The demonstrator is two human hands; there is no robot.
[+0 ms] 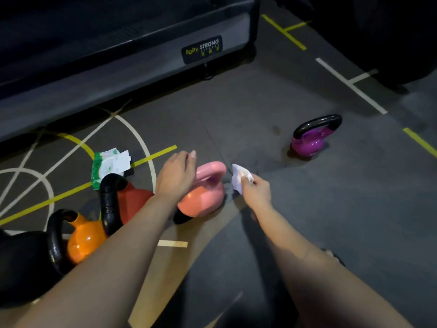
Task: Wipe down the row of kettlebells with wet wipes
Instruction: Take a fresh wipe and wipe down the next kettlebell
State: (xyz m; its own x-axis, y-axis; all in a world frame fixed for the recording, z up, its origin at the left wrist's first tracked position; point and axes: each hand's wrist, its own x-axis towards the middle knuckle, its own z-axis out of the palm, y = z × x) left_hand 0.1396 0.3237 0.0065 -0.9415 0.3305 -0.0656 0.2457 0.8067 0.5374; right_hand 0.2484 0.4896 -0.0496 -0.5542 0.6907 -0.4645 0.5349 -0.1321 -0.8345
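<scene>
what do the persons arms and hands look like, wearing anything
Both forearms are bare as far as the frame shows, with no sleeves in view. The left hand and right hand are ungloved, and no watch, ring, wristband or marking is visible on either.

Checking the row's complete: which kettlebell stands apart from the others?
The purple kettlebell, black-handled, stands alone at the right; the pink kettlebell, red kettlebell, orange kettlebell and black kettlebell sit bunched together at left.

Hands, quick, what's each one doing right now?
Left hand: open, by the pink kettlebell handle.
Right hand: pinches a white wipe.
</scene>
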